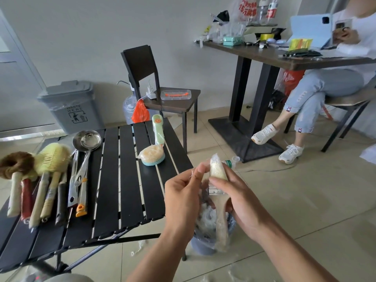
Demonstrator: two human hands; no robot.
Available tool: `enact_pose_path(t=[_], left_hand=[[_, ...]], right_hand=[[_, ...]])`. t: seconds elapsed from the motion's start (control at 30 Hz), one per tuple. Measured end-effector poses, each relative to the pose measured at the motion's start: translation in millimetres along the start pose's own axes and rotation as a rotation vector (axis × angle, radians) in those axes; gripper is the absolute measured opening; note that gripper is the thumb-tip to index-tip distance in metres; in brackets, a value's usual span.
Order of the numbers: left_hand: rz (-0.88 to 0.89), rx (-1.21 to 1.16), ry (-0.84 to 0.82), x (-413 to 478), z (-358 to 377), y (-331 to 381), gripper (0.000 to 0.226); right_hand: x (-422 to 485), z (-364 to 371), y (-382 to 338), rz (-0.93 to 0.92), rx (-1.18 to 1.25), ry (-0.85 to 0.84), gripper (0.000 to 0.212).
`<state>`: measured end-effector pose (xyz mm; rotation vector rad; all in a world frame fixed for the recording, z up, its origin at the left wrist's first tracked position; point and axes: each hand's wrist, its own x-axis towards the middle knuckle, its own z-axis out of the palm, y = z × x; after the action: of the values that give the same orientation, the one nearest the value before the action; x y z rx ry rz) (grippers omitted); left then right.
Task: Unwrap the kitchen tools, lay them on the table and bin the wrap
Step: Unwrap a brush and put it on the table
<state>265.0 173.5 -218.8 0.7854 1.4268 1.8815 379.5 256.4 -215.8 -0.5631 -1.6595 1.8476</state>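
The left hand (pixel 183 192) and right hand (pixel 238 196) are closed on a wrapped brush (pixel 218 169) over a small bin (pixel 205 244)
The brush is gripped just below its bristles by the right hand's thumb and fingers and held upright, bristles up, with the handle pointing down into the bin's mouth; the clear wrap (pixel 203 181) on it is pinched beside the bristles by the left hand's fingertips. Crumpled plastic is seen in the bin, which stands on the floor just beside the worktop (pixel 130 180). Long-handled tools (pixel 46 192) are laid in a row at the worktop's left edge, with two ladles (pixel 87 140) next to them; a sponge (pixel 151 155) and a green scrubber (pixel 158 129) are set at its far right side
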Motion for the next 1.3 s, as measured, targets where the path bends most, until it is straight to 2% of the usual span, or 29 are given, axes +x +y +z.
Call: enact_pose_path(t=[0.1,0.2,0.3,0.4,0.5,0.57,0.67,0.73,0.8,0.87,0.97,1.03,1.2,1.3], left_hand=[[-0.004,-0.051,0.045,0.0,-0.3,-2.7,0.032],[-0.019,-0.071,0.131,2.3,0.8,-5.6,0.031],[-0.091,-0.194,0.198,5.9,0.2,-5.7,0.033],[-0.159,-0.345,0.154,7.9,-0.8,-2.1,0.039],[-0.181,-0.418,0.068,8.4,-0.6,3.2,0.04],[-0.173,-0.421,0.047,9.9,-2.1,5.1,0.037],[-0.208,-0.435,0.074,13.2,-7.1,5.7,0.035],[-0.244,-0.466,0.089,14.3,-9.5,5.8,0.036],[-0.253,-0.497,0.081,15.3,-10.8,6.1,0.033],[-0.22,-0.522,0.053,16.1,-12.1,8.0,0.029],[-0.171,-0.545,-0.018,15.0,-12.3,14.1,0.029],[-0.161,-0.551,-0.056,13.9,-12.0,16.2,0.029],[-0.113,-0.381,-0.018,15.8,-15.0,12.1,0.033],[-0.08,-0.37,0.045,20.8,-21.8,11.6,0.032]], right_hand=[[0.3,1.7,-0.3,0.036,0.069,0.027,0.031],[1.8,2.1,5.0,-0.021,-0.073,0.131,0.028],[-0.2,4.3,9.2,-0.057,-0.219,0.181,0.034],[-0.3,4.6,11.8,-0.04,-0.297,0.186,0.035],[1.9,2.2,12.9,-0.007,-0.316,0.208,0.018],[2.4,0.7,10.6,0.02,-0.233,0.229,0.018],[2.1,2.9,6.1,0.073,0.017,0.198,0.044],[0.9,4.8,4.9,0.099,0.186,0.165,0.045],[0.9,3.4,4.9,0.1,0.272,0.138,0.036],[2.2,0.0,6.1,0.093,0.251,0.157,0.03],[5.6,-3.3,8.8,0.134,0.242,0.266,0.049],[7.6,-3.8,12.8,0.176,0.299,0.304,0.047],[9.0,-9.7,17.2,0.208,0.189,0.362,0.028],[8.9,-14.7,11.9,0.239,0.272,0.299,0.034]])
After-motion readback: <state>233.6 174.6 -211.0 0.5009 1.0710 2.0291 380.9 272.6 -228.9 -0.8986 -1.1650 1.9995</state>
